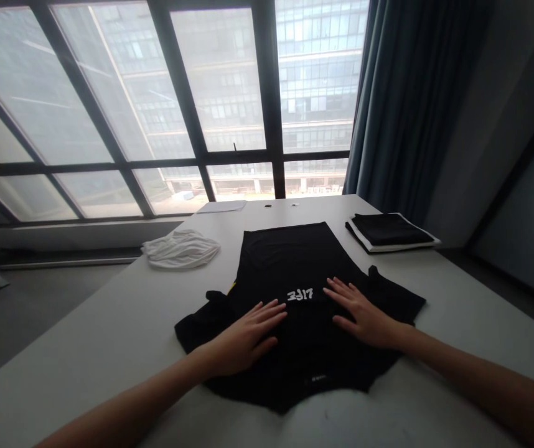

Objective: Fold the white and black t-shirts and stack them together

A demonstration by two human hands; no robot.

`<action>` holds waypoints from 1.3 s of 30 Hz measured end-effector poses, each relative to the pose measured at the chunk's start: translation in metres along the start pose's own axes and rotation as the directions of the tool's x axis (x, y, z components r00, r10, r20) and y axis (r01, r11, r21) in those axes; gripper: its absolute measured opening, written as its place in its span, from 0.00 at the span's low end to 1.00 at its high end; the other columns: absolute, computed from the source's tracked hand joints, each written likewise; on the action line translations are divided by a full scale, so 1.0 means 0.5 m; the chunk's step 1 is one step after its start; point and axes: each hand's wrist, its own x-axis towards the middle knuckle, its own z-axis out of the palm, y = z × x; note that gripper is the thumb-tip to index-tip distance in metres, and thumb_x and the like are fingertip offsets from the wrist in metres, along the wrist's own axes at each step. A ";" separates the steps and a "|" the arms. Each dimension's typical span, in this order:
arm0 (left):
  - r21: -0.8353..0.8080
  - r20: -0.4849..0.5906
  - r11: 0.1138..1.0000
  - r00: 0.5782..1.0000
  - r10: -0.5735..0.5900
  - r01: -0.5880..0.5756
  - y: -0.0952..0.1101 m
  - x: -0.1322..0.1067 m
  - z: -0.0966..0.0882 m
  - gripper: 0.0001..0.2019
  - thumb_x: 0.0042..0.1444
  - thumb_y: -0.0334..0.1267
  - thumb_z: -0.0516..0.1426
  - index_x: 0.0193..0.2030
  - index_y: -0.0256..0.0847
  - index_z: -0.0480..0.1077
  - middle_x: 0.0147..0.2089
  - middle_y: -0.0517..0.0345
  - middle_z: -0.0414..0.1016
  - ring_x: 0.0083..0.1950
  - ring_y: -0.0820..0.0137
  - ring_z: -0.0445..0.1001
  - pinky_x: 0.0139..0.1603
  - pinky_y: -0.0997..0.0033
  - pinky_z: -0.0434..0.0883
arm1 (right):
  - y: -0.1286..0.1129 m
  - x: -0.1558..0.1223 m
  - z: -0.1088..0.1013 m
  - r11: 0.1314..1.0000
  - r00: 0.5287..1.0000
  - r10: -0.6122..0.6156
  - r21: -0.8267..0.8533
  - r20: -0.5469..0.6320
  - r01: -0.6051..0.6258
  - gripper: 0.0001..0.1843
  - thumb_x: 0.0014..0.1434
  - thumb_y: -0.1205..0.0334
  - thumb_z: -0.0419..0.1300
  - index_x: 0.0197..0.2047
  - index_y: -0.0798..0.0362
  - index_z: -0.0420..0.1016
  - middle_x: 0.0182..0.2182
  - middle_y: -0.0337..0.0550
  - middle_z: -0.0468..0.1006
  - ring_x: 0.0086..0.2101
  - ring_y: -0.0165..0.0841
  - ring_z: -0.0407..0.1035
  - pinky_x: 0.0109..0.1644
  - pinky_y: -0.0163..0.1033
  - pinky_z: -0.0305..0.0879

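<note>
A black T-shirt [290,255] with white lettering on its chest lies spread on the white table, its collar towards me and its hem towards the window. On the left half of the shirt, beside the lettering, rests my left hand [248,336], flat with fingers stretched out. My right hand [360,314] lies on the other half, fingers spread, just right of the print. Neither hand grips the cloth. Both sleeves reach out sideways and look slightly bunched where they meet the body.
A crumpled white cloth [182,249] lies at the table's left edge. Folded black and white garments [391,230] are stacked at the right edge. White paper [221,206] and a small dark round object [267,206] are at the far end, before the windows. A blue curtain [398,106] hangs at right.
</note>
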 end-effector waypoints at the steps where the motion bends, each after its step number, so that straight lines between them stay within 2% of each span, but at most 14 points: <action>1: -0.020 0.060 0.998 0.997 0.055 -0.054 0.012 0.006 0.005 0.29 0.71 0.46 0.51 0.77 0.53 0.48 0.77 0.57 0.49 0.77 0.56 0.47 0.76 0.45 0.46 | -0.015 -0.007 -0.003 0.997 0.993 -0.067 0.033 0.099 0.064 0.36 0.68 0.50 0.56 0.75 0.40 0.50 0.74 0.43 0.46 0.72 0.44 0.39 0.74 0.61 0.36; 3: -0.053 0.151 0.990 0.979 0.134 -0.127 0.029 0.008 0.006 0.31 0.71 0.47 0.51 0.77 0.54 0.45 0.78 0.57 0.46 0.77 0.54 0.44 0.76 0.44 0.43 | -0.033 -0.019 -0.014 0.984 0.953 -0.170 0.091 0.250 0.151 0.36 0.68 0.50 0.57 0.75 0.36 0.49 0.74 0.40 0.46 0.72 0.43 0.38 0.74 0.62 0.32; 5: -0.071 0.196 0.986 0.967 0.161 -0.150 0.040 0.002 0.001 0.31 0.72 0.48 0.50 0.77 0.55 0.44 0.78 0.57 0.44 0.78 0.54 0.42 0.76 0.44 0.40 | -0.036 -0.025 -0.025 0.980 0.931 -0.193 0.104 0.308 0.169 0.34 0.70 0.52 0.55 0.75 0.35 0.49 0.74 0.39 0.48 0.72 0.43 0.39 0.74 0.62 0.29; 9: -0.096 0.241 0.979 0.950 0.197 -0.178 0.057 -0.009 -0.013 0.30 0.73 0.51 0.47 0.77 0.54 0.45 0.78 0.57 0.45 0.78 0.54 0.42 0.76 0.45 0.39 | -0.041 -0.029 -0.023 0.992 0.966 -0.126 0.060 0.224 0.115 0.30 0.72 0.55 0.51 0.74 0.38 0.51 0.74 0.41 0.49 0.72 0.42 0.40 0.74 0.61 0.34; 12: -0.124 0.271 0.971 0.934 0.232 -0.205 0.070 -0.008 -0.017 0.31 0.72 0.54 0.47 0.78 0.52 0.44 0.78 0.55 0.44 0.78 0.54 0.43 0.76 0.46 0.39 | -0.068 -0.033 -0.011 0.990 0.979 -0.131 0.081 0.154 0.119 0.30 0.72 0.53 0.51 0.74 0.39 0.52 0.74 0.42 0.47 0.72 0.42 0.40 0.74 0.60 0.35; 16: -0.167 0.290 0.964 0.925 0.246 -0.204 0.082 -0.004 -0.019 0.34 0.71 0.55 0.49 0.78 0.52 0.42 0.78 0.54 0.44 0.78 0.53 0.43 0.76 0.45 0.37 | -0.101 -0.050 -0.004 0.983 0.966 -0.159 0.125 0.206 0.135 0.33 0.70 0.53 0.55 0.74 0.38 0.51 0.74 0.41 0.47 0.72 0.43 0.41 0.74 0.59 0.35; 19: -0.199 0.268 0.954 0.924 0.274 -0.225 0.088 -0.006 -0.018 0.36 0.68 0.56 0.53 0.77 0.52 0.45 0.78 0.53 0.44 0.77 0.50 0.43 0.75 0.42 0.37 | -0.102 -0.069 -0.007 0.987 0.975 -0.117 0.130 0.190 0.093 0.34 0.68 0.56 0.57 0.74 0.38 0.52 0.74 0.41 0.47 0.72 0.44 0.41 0.74 0.61 0.35; 23: -0.243 0.285 0.931 0.897 0.338 -0.273 0.096 -0.010 -0.022 0.39 0.66 0.58 0.55 0.77 0.51 0.46 0.77 0.51 0.47 0.77 0.48 0.45 0.75 0.40 0.37 | -0.100 -0.097 -0.017 0.989 0.972 -0.105 0.128 0.211 0.079 0.34 0.68 0.57 0.57 0.74 0.38 0.52 0.73 0.41 0.49 0.72 0.44 0.42 0.74 0.61 0.34; 26: -0.235 0.312 0.932 0.887 0.342 -0.277 0.101 -0.001 -0.033 0.36 0.68 0.57 0.53 0.77 0.49 0.47 0.77 0.51 0.48 0.77 0.50 0.45 0.76 0.42 0.39 | -0.104 -0.106 -0.022 0.990 0.975 -0.092 0.127 0.203 0.067 0.34 0.68 0.57 0.57 0.74 0.39 0.53 0.73 0.41 0.50 0.71 0.44 0.43 0.74 0.60 0.35; 28: -0.214 0.292 0.938 0.898 0.329 -0.274 0.107 0.016 -0.036 0.32 0.70 0.53 0.51 0.77 0.48 0.49 0.76 0.52 0.51 0.77 0.53 0.47 0.76 0.45 0.42 | -0.106 -0.104 -0.021 0.990 0.979 -0.085 0.126 0.187 0.062 0.33 0.68 0.57 0.57 0.73 0.39 0.55 0.73 0.41 0.51 0.71 0.44 0.43 0.74 0.60 0.36; 31: -0.189 0.178 0.939 0.931 0.320 -0.286 0.125 0.054 -0.020 0.28 0.72 0.47 0.50 0.75 0.46 0.54 0.74 0.52 0.58 0.75 0.58 0.55 0.76 0.53 0.48 | -0.104 -0.095 -0.011 0.994 0.990 -0.068 0.097 0.125 0.056 0.27 0.70 0.57 0.53 0.71 0.40 0.61 0.72 0.41 0.54 0.71 0.42 0.46 0.74 0.59 0.39; 34: -0.175 0.091 0.935 0.940 0.328 -0.309 0.147 0.090 0.020 0.26 0.71 0.46 0.50 0.72 0.44 0.60 0.71 0.51 0.63 0.73 0.60 0.60 0.75 0.58 0.52 | -0.097 -0.091 0.007 0.998 0.998 -0.049 0.050 0.044 0.046 0.25 0.71 0.60 0.50 0.69 0.43 0.65 0.71 0.42 0.57 0.70 0.41 0.48 0.74 0.58 0.42; 36: -0.172 0.102 0.925 0.928 0.359 -0.339 0.157 0.104 0.047 0.29 0.70 0.49 0.51 0.73 0.42 0.58 0.73 0.48 0.60 0.74 0.57 0.56 0.76 0.55 0.50 | -0.092 -0.093 0.016 0.999 0.999 -0.034 0.042 0.019 0.033 0.25 0.70 0.61 0.50 0.68 0.45 0.67 0.70 0.44 0.59 0.70 0.42 0.50 0.73 0.58 0.44; 39: -0.193 0.178 0.901 0.889 0.422 -0.389 0.159 0.104 0.070 0.36 0.68 0.54 0.52 0.77 0.40 0.49 0.76 0.47 0.51 0.77 0.52 0.47 0.76 0.46 0.43 | -0.086 -0.097 0.017 0.996 1.000 -0.002 0.088 0.002 0.002 0.24 0.71 0.60 0.50 0.67 0.48 0.69 0.69 0.46 0.62 0.68 0.42 0.54 0.73 0.56 0.48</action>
